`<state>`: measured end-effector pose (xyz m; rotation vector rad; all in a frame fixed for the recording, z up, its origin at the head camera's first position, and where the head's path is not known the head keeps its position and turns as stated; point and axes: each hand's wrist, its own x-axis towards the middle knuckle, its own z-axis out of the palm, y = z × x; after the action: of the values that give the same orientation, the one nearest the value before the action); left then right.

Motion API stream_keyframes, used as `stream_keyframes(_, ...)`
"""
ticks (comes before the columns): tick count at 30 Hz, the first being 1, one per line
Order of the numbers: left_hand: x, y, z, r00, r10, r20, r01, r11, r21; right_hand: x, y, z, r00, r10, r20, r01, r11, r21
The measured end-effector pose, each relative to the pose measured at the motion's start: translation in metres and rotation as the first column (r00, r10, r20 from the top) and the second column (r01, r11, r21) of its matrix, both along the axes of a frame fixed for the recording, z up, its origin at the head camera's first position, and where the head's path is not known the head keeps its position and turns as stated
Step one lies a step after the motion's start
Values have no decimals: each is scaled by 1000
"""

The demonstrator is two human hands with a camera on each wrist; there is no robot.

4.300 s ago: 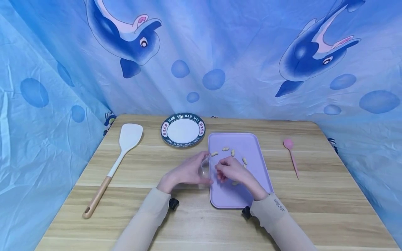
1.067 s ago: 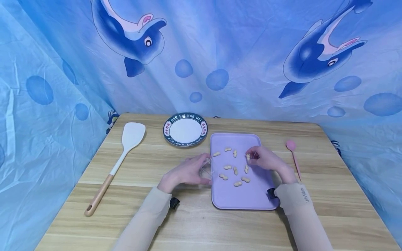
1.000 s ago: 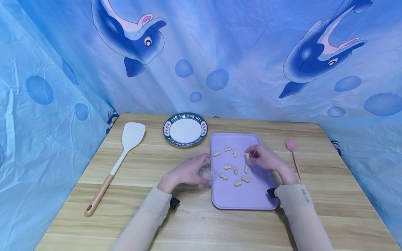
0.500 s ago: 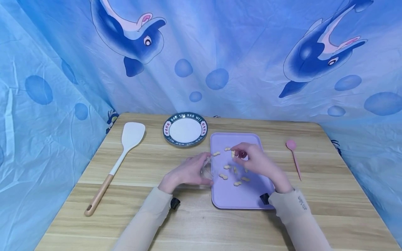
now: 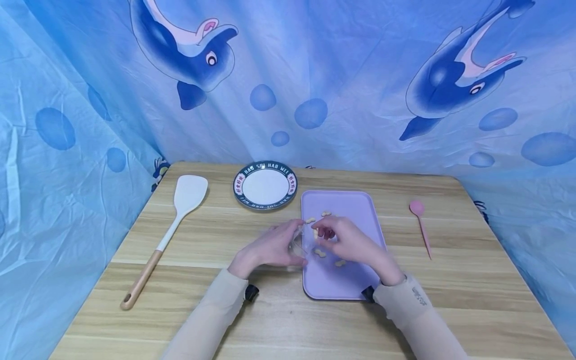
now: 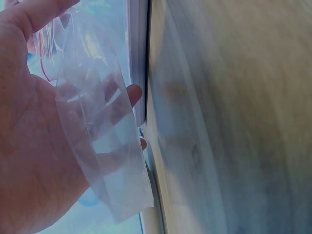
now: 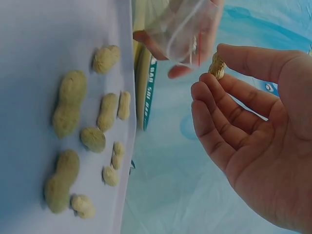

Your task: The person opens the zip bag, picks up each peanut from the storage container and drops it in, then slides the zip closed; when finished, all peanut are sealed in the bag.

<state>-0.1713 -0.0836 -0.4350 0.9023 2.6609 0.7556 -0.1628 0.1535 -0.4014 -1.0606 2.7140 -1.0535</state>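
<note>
My left hand [image 5: 272, 246] holds a clear plastic zip bag [image 6: 105, 122] at the left edge of the lilac tray [image 5: 344, 287]. The bag's mouth, with a thin red line along it, faces the tray. A peanut in its shell [image 7: 217, 67] is pinched between thumb and fingertips of my right hand [image 5: 351, 242]. That hand hovers above the tray, close to the bag's mouth. Several more unshelled peanuts [image 7: 69, 103] lie scattered on the tray; in the head view my right hand covers some of them.
Behind the left hand sits a round plate [image 5: 265, 186] with a dark green patterned rim. A white spatula [image 5: 190, 192] with a wooden handle lies on the left of the wooden table [image 5: 288, 330]. On the right is a pink spoon [image 5: 417, 208]. A blue dolphin-print curtain hangs behind.
My right hand picked up a peanut at the tray's right side and has carried it left towards the bag. The left hand has stayed nearly still with the bag.
</note>
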Motion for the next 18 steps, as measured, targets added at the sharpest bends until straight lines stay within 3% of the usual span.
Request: stream_keyframes(18, -1, 1, -2, 1000, -12, 4, 12, 1000, 12, 1, -8, -10, 1000, 9, 3, -9, 998, 55)
